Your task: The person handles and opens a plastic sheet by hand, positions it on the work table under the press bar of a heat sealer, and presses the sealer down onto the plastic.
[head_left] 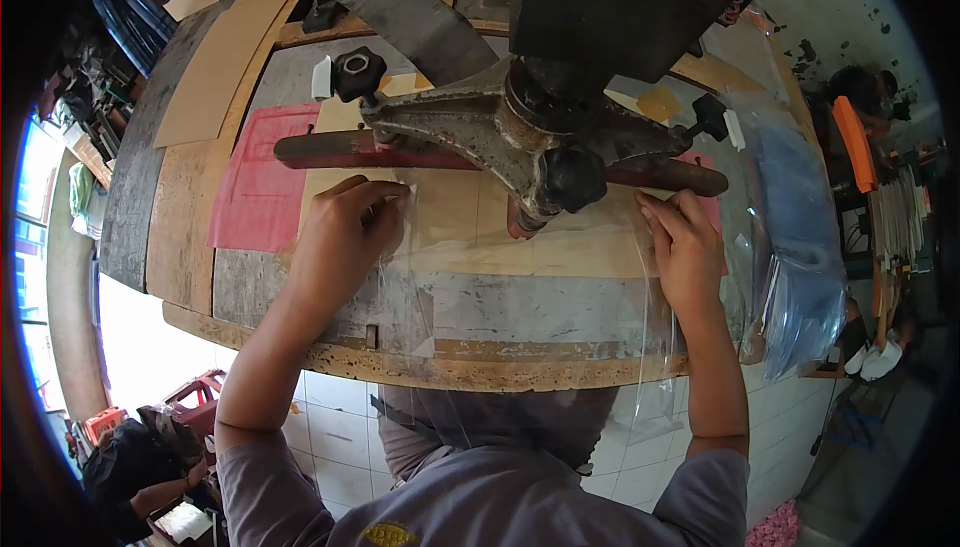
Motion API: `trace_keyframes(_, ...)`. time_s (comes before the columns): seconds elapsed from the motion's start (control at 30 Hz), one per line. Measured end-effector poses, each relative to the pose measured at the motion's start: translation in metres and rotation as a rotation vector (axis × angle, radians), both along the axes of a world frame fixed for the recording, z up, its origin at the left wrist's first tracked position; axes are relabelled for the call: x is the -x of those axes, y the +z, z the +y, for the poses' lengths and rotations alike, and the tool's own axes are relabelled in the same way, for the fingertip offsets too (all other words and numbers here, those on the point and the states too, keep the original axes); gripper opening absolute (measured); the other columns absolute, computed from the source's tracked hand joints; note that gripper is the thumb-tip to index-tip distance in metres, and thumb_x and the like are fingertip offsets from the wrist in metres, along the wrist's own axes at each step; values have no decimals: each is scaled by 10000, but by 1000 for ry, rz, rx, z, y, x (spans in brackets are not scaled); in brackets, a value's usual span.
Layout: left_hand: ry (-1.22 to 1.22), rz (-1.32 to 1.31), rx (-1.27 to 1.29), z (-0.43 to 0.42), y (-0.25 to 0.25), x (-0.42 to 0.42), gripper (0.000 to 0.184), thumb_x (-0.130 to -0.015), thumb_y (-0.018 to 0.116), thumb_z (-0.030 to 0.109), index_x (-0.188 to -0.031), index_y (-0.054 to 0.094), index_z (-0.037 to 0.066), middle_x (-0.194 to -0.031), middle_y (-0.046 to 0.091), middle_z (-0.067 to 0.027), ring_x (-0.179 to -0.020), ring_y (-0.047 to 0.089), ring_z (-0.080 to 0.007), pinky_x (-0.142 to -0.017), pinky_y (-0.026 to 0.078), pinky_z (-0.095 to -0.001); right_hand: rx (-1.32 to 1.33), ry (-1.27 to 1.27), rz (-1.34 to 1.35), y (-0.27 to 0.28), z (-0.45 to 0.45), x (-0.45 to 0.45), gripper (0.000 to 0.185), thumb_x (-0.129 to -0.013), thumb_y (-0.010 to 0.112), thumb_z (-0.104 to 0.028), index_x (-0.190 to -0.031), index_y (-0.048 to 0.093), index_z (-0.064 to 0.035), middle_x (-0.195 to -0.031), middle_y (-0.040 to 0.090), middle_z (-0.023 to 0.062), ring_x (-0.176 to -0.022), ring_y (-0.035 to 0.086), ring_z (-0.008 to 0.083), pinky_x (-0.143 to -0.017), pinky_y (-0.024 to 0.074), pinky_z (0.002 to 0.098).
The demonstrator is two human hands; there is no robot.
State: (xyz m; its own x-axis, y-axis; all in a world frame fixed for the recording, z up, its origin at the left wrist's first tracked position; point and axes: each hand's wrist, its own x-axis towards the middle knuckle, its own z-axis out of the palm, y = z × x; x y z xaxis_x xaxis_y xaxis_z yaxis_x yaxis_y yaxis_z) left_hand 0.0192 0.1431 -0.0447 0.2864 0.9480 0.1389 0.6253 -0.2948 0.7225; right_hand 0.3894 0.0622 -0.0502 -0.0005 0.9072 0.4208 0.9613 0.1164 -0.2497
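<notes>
My left hand (352, 222) is closed in a pinch on the far left edge of a clear plastic sheet (520, 332). The far right edge is pinched between the fingertips of my right hand (684, 237). The sheet runs back towards my body and hangs past the table's front edge. Under it are a pale yellow sheet (450, 237) and a red sheet (262, 172). Between and beyond my hands stands a metal press head (450, 127) with black knobs and a dark red bar (660, 175) low over the yellow sheet.
A stack of clear bluish plastic sheets (800, 237) drapes over the table's right side. Cardboard (215, 77) lies at the left, and a dark grey plate (410, 22) behind the press. Another person (140, 467) is at lower left; a further person (862, 97) is at far right.
</notes>
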Motion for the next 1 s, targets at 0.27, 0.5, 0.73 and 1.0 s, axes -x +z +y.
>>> trace_keyframes(0.27, -39, -23, -37, 2, 2, 3, 190, -935, 693, 73, -1088, 752, -25, -949, 727, -189, -732, 700, -264, -711, 551, -359, -39, 21, -45, 4, -1, 0, 210, -892, 733, -44, -1084, 784, -112, -871, 600, 71, -747, 681, 265, -653, 560, 405)
trace_keyframes(0.5, -97, -15, -156, 5, -2, 6, 205, -879, 705, 65, -1060, 747, -21, -907, 730, -220, -786, 715, -379, -732, 558, -434, -13, 94, -46, 10, -6, -6, 197, -902, 720, -33, -1083, 778, -87, -912, 630, 85, -786, 692, 290, -681, 565, 424)
trace_keyframes(0.73, -164, 229, -288, -4, -2, 16, 238, -935, 664, 171, -1123, 753, 56, -917, 736, -200, -825, 720, -381, -746, 572, -470, 56, 239, 141, 24, -30, -24, 155, -952, 686, -57, -1082, 771, -55, -992, 674, 108, -835, 694, 316, -742, 554, 410)
trace_keyframes(1.0, -65, 184, -241, -79, -1, 64, 315, -924, 691, 190, -1217, 731, 82, -1023, 714, -153, -947, 692, -340, -812, 550, -439, -164, -136, 194, -4, -153, -45, 188, -1014, 646, -103, -1156, 746, -32, -1168, 699, 118, -1118, 663, 319, -940, 509, 406)
